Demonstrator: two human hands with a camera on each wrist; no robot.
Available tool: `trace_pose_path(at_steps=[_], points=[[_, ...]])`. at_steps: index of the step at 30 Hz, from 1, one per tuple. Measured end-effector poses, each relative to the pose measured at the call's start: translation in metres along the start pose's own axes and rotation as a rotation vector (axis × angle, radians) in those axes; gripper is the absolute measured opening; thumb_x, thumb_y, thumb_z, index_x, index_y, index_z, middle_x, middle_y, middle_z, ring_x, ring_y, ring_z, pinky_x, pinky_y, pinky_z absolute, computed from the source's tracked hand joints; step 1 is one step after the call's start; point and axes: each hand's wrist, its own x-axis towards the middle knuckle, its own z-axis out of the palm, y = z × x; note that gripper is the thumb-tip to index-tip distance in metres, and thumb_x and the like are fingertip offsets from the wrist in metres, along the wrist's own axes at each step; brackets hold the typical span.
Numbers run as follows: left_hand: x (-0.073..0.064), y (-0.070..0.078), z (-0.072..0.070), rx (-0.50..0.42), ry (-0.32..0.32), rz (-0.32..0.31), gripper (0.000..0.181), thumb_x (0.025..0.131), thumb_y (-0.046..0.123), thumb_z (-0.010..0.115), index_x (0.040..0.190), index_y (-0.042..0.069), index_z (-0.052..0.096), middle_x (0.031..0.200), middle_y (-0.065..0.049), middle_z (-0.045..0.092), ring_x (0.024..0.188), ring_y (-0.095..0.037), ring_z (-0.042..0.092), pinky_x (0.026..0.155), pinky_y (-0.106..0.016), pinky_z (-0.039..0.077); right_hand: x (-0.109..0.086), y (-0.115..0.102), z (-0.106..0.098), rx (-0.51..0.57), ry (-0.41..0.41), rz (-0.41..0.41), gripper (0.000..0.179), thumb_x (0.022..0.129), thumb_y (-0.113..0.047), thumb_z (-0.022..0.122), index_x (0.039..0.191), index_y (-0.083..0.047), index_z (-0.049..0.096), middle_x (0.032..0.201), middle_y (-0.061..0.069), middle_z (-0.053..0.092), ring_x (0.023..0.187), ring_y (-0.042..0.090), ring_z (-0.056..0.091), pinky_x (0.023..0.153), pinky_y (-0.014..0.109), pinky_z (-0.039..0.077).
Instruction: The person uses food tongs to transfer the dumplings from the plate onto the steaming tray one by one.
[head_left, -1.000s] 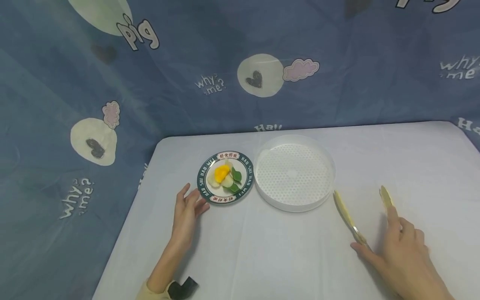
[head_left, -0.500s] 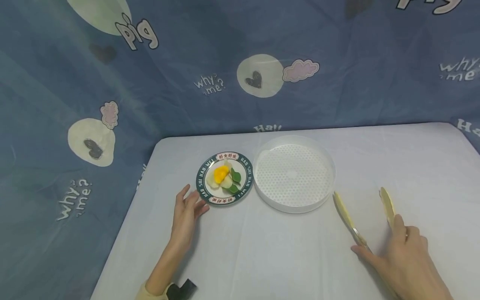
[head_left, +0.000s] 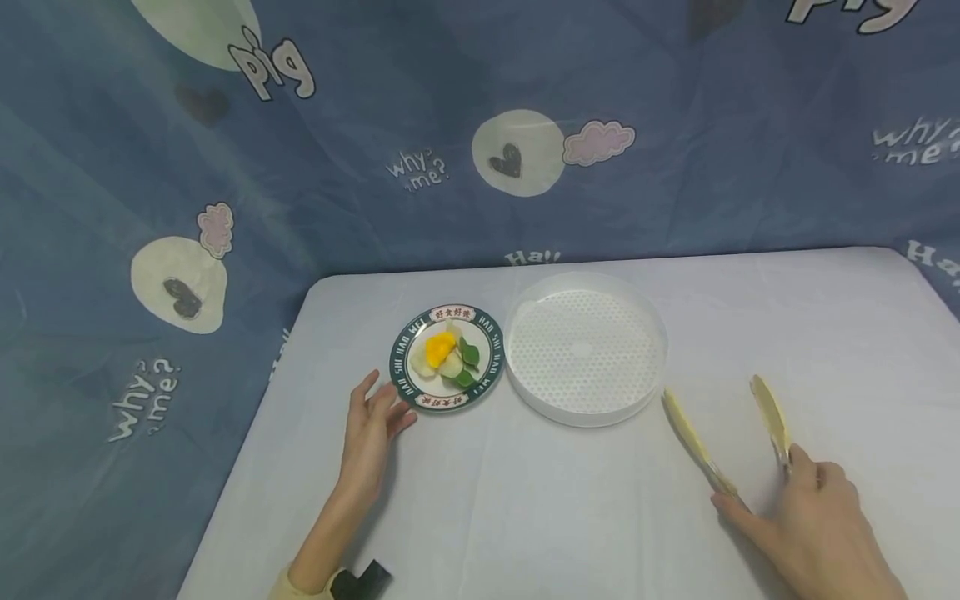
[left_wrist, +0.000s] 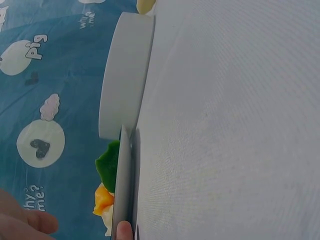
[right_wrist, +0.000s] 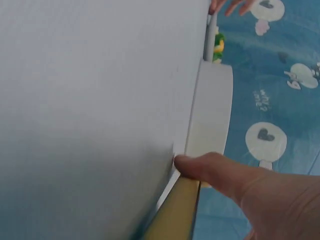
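one pair of tongs (head_left: pixel 697 447), yellow-tipped, held

location: table (head_left: pixel 555 508), toward the right edge. right hand (head_left: pixel 821 529) grasps them between thumb and fingers, arms spread. i judge them light, springy, slick; best held mid-arm. left hand (head_left: pixel 367 435): fingers loose, at the plate (head_left: pixel 492 367) rim. hinge end: not visible to me.

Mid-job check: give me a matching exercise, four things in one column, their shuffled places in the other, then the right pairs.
1. round white plastic-looking perforated tray
2. round plate with dark green lettered rim
3. long yellow-and-silver tongs
4. small orange-yellow food-like piece

A. gripped by the right hand
B. lying on the plate
C. between the plate and the tongs
D. at the fingertips of the left hand

Pairs: 1-C, 2-D, 3-A, 4-B
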Motion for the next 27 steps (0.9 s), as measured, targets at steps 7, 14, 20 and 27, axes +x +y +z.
trace_pose_path(at_steps=[7,14,20,27], points=[[0.000,0.000,0.000,0.003,-0.003,0.002,0.069,0.116,0.036,0.042,0.174,0.018,0.008,0.174,-0.020,0.030,0.148,-0.035,0.055,0.102,-0.012,0.060,0.001,0.007,0.000,0.026,0.054,0.004,0.119,0.076,-0.059,0.093,0.133,0.032,0.042,0.107,0.053,0.049,0.089,0.063,0.059,0.071,0.072,0.056],[0.000,-0.002,0.001,0.006,0.011,0.003,0.068,0.116,0.035,0.042,0.173,0.017,0.010,0.173,-0.020,0.033,0.146,-0.035,0.056,0.102,-0.012,0.060,0.002,0.003,-0.016,0.075,0.191,-0.045,0.115,0.071,-0.055,0.097,0.133,0.028,0.047,0.109,0.051,0.052,0.092,0.064,0.057,0.072,0.076,0.052],[-0.001,-0.003,0.001,0.007,0.019,0.002,0.069,0.116,0.035,0.043,0.173,0.016,0.011,0.172,-0.019,0.035,0.146,-0.034,0.057,0.101,-0.011,0.060,0.005,-0.011,-0.031,0.139,0.280,-0.134,0.107,0.069,-0.047,0.099,0.136,0.023,0.053,0.112,0.046,0.058,0.095,0.058,0.058,0.074,0.072,0.051],[0.001,-0.004,0.001,-0.008,0.006,-0.007,0.070,0.115,0.036,0.043,0.174,0.014,0.011,0.172,-0.018,0.034,0.146,-0.033,0.056,0.101,-0.011,0.060,0.011,-0.030,-0.043,0.135,0.160,-0.130,0.110,0.074,-0.053,0.096,0.145,0.017,0.050,0.118,0.040,0.060,0.101,0.052,0.059,0.076,0.072,0.054]])
